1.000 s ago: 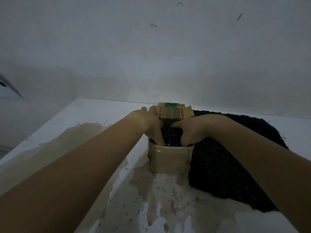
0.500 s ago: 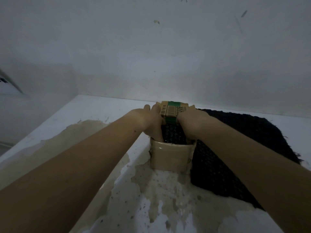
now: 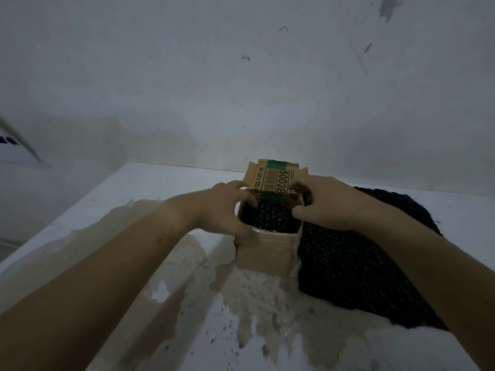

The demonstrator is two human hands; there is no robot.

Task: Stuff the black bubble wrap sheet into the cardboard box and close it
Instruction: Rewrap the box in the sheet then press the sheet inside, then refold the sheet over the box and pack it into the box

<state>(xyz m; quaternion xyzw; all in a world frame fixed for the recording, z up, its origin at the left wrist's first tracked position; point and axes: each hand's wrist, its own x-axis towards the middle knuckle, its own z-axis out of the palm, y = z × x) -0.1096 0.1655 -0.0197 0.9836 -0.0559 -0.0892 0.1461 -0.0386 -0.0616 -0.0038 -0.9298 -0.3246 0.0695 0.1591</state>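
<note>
A stained white tabletop (image 3: pixel 160 303) meets a pale wall (image 3: pixel 241 89). Between our 2 hands stands the cardboard box (image 3: pixel 267 253), its printed flap (image 3: pixel 276 178) upright beyond our fingertips. Our left hand (image 3: pixel 227 210) grips its left side, fingers curled inside, thumb outside. Our right hand (image 3: pixel 321 207) curls at the right rim; blur hides what it clamps. The black bubble wrap sheet (image 3: pixel 348 263) fills the box under our fingers and spills out beneath our right wrist.
</note>
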